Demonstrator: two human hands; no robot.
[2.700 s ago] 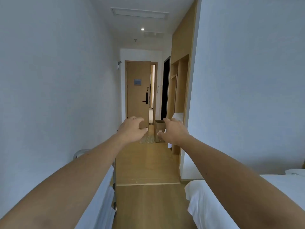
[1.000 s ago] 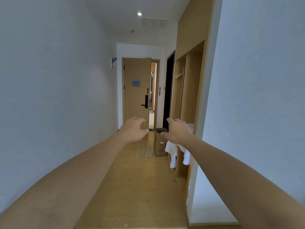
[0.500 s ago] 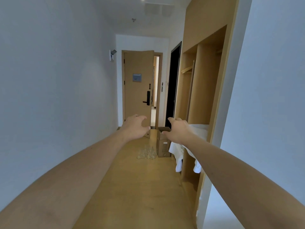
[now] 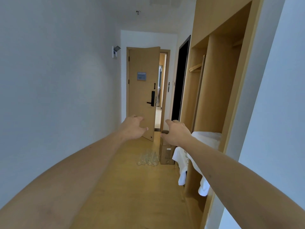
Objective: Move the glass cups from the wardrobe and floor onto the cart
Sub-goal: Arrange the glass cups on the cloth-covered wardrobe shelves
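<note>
My left hand (image 4: 134, 128) and right hand (image 4: 175, 132) reach out mid-frame, each grip loosely apart, holding nothing. Beyond them, below centre, clear glass cups (image 4: 148, 158) cluster on the wooden floor (image 4: 132, 187), beside a brown cardboard box (image 4: 166, 153).

No readable text: blue notice (image 4: 141, 76) on door (image 4: 142, 90) too blurred (likewise the cardboard box (image 4: 166, 152) label).

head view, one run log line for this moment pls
phase: approach | left hand: open, empty | right hand: open, empty | cups: on floor beside box | wardrobe: right, towels on shelf | cart: not seen
</note>
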